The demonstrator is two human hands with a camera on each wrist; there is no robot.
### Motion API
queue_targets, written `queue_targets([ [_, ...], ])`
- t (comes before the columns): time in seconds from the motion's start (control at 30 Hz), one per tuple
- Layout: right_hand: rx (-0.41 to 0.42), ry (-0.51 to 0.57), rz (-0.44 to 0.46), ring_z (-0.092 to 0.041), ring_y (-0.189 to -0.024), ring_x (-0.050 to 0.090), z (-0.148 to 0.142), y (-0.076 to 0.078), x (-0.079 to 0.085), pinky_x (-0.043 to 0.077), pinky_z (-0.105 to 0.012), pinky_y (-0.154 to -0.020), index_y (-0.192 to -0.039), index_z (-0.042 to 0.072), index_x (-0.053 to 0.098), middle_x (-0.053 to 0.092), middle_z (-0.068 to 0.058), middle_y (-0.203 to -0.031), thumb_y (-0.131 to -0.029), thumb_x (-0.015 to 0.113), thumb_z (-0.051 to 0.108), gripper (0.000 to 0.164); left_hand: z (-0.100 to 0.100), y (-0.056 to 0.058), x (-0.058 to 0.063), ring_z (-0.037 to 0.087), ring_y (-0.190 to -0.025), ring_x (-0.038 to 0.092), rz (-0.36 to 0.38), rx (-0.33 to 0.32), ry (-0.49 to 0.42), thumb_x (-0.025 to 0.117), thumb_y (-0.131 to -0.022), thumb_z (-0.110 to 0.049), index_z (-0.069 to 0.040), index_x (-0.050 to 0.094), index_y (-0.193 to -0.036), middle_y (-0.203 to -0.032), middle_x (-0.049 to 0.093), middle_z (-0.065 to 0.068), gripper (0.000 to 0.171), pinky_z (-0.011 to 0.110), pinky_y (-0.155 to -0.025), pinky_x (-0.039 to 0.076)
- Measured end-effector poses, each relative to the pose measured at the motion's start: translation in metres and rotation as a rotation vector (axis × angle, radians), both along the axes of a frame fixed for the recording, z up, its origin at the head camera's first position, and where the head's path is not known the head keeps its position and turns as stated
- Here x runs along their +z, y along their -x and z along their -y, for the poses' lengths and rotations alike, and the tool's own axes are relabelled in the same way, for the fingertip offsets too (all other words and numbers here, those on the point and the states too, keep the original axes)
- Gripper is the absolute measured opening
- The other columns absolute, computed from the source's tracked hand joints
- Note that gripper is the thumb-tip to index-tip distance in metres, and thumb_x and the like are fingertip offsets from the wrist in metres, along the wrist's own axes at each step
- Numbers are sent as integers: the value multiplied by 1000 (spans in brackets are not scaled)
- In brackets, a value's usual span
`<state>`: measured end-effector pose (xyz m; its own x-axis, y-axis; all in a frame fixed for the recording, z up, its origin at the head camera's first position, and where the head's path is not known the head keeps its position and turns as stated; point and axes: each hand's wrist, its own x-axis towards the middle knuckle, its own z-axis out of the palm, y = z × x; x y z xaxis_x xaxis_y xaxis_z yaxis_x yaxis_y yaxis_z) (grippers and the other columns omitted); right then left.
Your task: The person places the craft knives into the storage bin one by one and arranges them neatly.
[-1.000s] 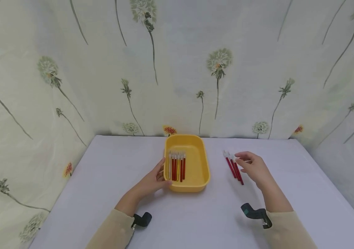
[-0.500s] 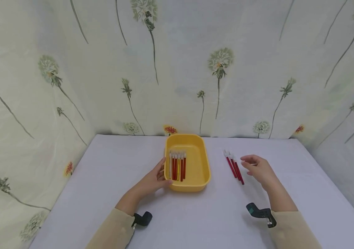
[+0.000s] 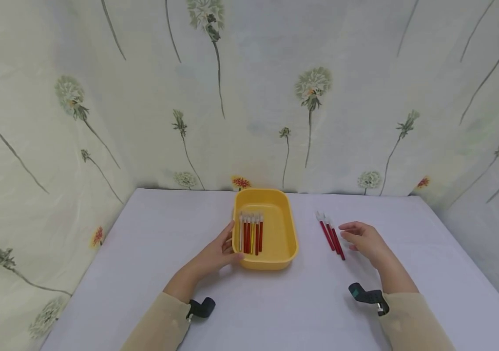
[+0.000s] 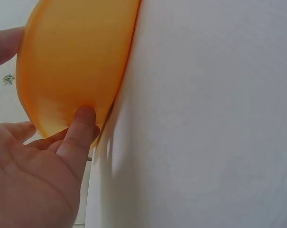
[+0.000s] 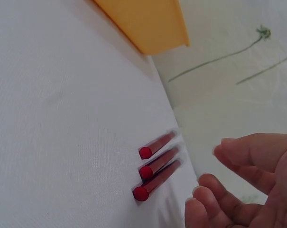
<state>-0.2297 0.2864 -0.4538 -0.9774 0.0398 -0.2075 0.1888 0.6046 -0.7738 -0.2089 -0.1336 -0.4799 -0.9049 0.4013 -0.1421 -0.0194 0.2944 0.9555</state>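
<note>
My left hand (image 3: 214,256) grips the left side of a yellow plastic tray (image 3: 280,234), its thumb over the near left rim. In the left wrist view, fingers (image 4: 77,137) press the tray's outer wall (image 4: 81,57). Several slim brushes (image 3: 249,236) with pale tips lie side by side inside, mostly red-handled, one yellow and one whitish. To the tray's right, three red brushes (image 3: 332,238) lie slanted on the table. Just right of them hovers my right hand (image 3: 365,242), fingers loosely curved and holding nothing. The right wrist view shows the brushes' red ends (image 5: 145,172) apart from the fingertips.
A white-covered table (image 3: 302,307) carries everything. Behind it and at both sides hangs a pale cloth (image 3: 249,97) printed with dandelions. The tray stands near the table's back edge. A black wrist camera (image 3: 201,308) sits on each sleeve.
My right hand has drawn back to the right from the tips of the three red brushes, which stay on the table. The left hand and the tray have not visibly moved.
</note>
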Motion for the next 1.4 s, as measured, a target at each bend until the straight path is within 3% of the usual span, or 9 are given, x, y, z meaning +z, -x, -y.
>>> queue_targets([
  [0.3, 32, -9, 31, -27, -98, 59, -4, 9, -10, 53, -31, -77, -135, -1, 55, 57, -25, -129, -102, 55, 17, 37, -1, -1, 4, 26, -147, 33, 19, 7, -1, 77, -90, -31, -27, 9, -162, -163, 27, 9, 100, 42, -117, 31],
  [0.6, 43, -65, 46, -27, -98, 57, -4, 14, -19, 51, -30, -72, -130, 1, 60, 62, -20, -119, -101, 58, 18, 33, -2, 0, 2, 26, -146, 34, 19, 14, 9, 78, -89, -32, -28, 9, -162, -163, 28, 8, 100, 42, -117, 32],
  [1.17, 103, -131, 12, -21, -78, 58, -6, 19, -26, 50, -31, -65, -123, 1, 64, 65, -17, -105, -97, 63, 10, 28, -1, 0, -2, 25, -147, 33, 22, 17, 44, 79, -87, -37, -31, 9, -162, -164, 27, 7, 103, 42, -117, 32],
  [1.4, 123, -144, -2, -21, -79, 59, -5, 19, -21, 52, -30, -65, -120, -1, 65, 66, -16, -101, -93, 66, 8, 28, -1, 0, -1, 26, -147, 33, 8, 18, 29, 79, -87, -36, -29, 10, -162, -163, 27, 9, 102, 42, -117, 31],
])
